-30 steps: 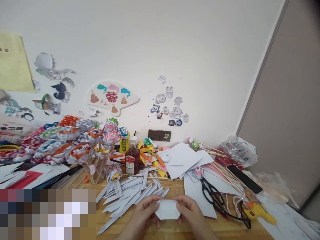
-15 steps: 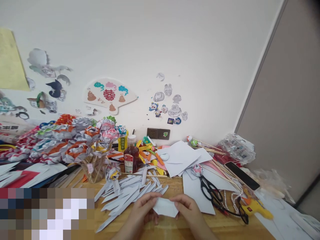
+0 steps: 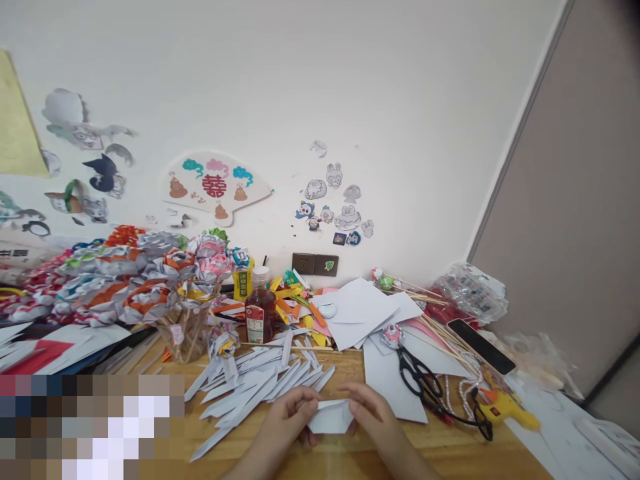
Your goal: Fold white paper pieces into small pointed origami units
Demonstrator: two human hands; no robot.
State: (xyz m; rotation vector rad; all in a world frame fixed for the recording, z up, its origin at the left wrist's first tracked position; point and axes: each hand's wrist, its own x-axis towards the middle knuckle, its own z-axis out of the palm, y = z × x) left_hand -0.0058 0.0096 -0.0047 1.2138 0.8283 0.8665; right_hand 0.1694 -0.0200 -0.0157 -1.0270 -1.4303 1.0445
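Observation:
Between my two hands is a small folded piece of white paper [image 3: 330,419], held just above the front of the wooden table. My left hand [image 3: 293,412] pinches its left end with thumb and fingers. At the right end, my right hand [image 3: 371,410] grips it the same way, index finger bent over the top edge. Just left of my left hand lies a loose pile of folded white paper strips [image 3: 255,387]. Right of my right hand are white paper sheets [image 3: 393,390] and black-handled scissors [image 3: 420,377].
Paper flowers [image 3: 150,280] crowd the left back, some in a clear cup [image 3: 185,333]. A bottle of dark red liquid [image 3: 260,310] stands behind the strips. To the right are a phone [image 3: 481,347], thin sticks [image 3: 440,327] and a yellow glue gun [image 3: 513,410]. A wall rises behind.
The folded paper has tilted and its upper edge now shows an opened fold. My right fingers have shifted along its right end. The whole view has moved slightly.

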